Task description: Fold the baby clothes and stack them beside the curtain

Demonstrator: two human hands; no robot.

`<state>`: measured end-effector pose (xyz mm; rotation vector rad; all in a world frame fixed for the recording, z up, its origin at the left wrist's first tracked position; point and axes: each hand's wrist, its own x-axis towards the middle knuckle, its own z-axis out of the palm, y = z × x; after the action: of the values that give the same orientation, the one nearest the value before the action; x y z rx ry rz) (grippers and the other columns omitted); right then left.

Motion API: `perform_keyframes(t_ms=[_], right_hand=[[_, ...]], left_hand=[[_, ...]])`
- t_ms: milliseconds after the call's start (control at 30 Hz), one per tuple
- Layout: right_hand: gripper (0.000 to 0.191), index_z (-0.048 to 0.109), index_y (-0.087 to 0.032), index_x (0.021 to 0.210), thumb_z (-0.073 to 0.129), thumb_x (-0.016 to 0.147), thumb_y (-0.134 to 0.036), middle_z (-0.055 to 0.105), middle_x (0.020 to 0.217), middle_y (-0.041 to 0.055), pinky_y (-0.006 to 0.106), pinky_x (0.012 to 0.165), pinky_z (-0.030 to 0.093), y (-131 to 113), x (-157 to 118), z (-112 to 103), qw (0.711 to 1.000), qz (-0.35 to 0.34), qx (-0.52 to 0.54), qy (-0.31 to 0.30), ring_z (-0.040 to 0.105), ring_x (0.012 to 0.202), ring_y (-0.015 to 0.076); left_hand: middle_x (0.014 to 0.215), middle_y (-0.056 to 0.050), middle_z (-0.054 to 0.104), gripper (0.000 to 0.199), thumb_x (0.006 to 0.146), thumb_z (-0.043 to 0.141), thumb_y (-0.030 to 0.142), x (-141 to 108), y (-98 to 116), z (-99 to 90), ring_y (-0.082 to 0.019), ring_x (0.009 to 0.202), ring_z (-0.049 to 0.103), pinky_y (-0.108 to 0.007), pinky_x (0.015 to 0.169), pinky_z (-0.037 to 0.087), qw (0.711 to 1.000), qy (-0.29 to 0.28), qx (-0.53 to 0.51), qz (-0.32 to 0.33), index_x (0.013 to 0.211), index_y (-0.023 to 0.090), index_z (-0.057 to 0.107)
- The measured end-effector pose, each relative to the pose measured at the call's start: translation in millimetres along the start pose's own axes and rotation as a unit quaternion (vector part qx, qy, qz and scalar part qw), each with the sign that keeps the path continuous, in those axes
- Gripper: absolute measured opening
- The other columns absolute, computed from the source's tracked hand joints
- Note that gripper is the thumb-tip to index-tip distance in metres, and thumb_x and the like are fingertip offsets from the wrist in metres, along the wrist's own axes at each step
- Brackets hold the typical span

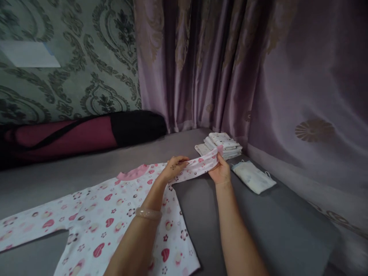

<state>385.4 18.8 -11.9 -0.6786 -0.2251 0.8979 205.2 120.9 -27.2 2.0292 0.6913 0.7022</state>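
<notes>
A white long-sleeved shirt (97,214) with pink hearts and flowers lies spread out, its pink collar toward the far side. My right hand (220,171) is closed on the end of its right-hand sleeve, near the pink cuff, thumb on top. Farther up that sleeve, toward the shoulder, my left hand (174,168) grips the upper edge; its fingertips are partly hidden. Between the two hands the sleeve looks stretched and slightly raised. The other sleeve reaches out of view at the left. My left wrist wears a pale bangle (148,213).
The shirt rests on a grey flat surface (267,226). Just beyond my right hand sits a stack of folded patterned cloths (225,141), with a pale folded cloth piece (254,177) nearer. A black and maroon long bag (86,134) lies along the wall. Purple curtains (198,65) hang behind.
</notes>
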Motion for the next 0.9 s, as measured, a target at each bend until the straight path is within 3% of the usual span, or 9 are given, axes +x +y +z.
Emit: perform_keyframes(t_ms=[167,300,367,500,733,900], right_hand=[[0.011,0.069,-0.027,0.089,0.060,0.084,-0.029,0.074,0.096,-0.0024,0.040,0.103,0.046,1,3,-4,0.998,-0.015,-0.056,-0.013,0.061,0.114,0.0170],[0.012,0.068,-0.025,0.091,0.059,0.086,-0.031,0.074,0.097,-0.0009,0.037,0.100,0.048,3,5,-6,0.997,-0.015,-0.080,-0.011,0.062,0.111,0.0161],[0.012,0.067,-0.026,0.093,0.066,0.081,-0.027,0.073,0.095,-0.0025,0.034,0.099,0.049,6,5,-7,0.996,-0.022,-0.085,-0.022,0.064,0.106,0.0144],[0.033,0.064,-0.027,0.092,0.075,0.066,-0.012,0.072,0.086,-0.0078,0.028,0.094,0.052,11,5,-8,0.993,-0.029,-0.108,-0.033,0.068,0.091,0.0113],[0.035,0.062,-0.025,0.089,0.076,0.062,-0.008,0.073,0.083,-0.0071,0.031,0.082,0.058,8,2,-9,0.996,-0.014,-0.084,0.005,0.070,0.080,0.0142],[0.035,0.062,-0.027,0.089,0.078,0.062,-0.012,0.073,0.085,-0.0082,0.029,0.087,0.056,8,1,-11,0.995,-0.030,-0.096,-0.007,0.070,0.087,0.0134]], left_hand=[[0.092,-0.004,0.071,0.031,0.077,0.066,0.036,-3,7,-10.1,-0.017,0.085,0.063,-0.028,0.082,0.047,1.000,0.011,0.004,-0.015,0.103,0.018,0.069],[0.085,-0.003,0.071,0.027,0.078,0.064,0.040,-3,14,-12.1,-0.017,0.081,0.061,-0.028,0.078,0.046,0.999,-0.005,0.038,-0.038,0.092,0.018,0.071],[0.081,-0.002,0.070,0.025,0.079,0.062,0.039,-3,17,-11.9,-0.016,0.079,0.060,-0.029,0.078,0.044,0.997,-0.006,0.061,-0.041,0.088,0.018,0.071],[0.074,-0.001,0.070,0.025,0.083,0.058,0.040,-2,23,-11.7,-0.016,0.074,0.059,-0.033,0.084,0.040,0.994,0.006,0.104,-0.042,0.081,0.018,0.070],[0.080,-0.003,0.071,0.027,0.087,0.056,0.041,0,18,-12.3,-0.021,0.088,0.057,-0.040,0.093,0.033,0.990,0.040,0.130,-0.019,0.081,0.021,0.072],[0.078,-0.004,0.069,0.031,0.089,0.054,0.044,1,12,-9.8,-0.022,0.091,0.055,-0.041,0.093,0.031,0.985,0.058,0.160,0.009,0.079,0.021,0.073]])
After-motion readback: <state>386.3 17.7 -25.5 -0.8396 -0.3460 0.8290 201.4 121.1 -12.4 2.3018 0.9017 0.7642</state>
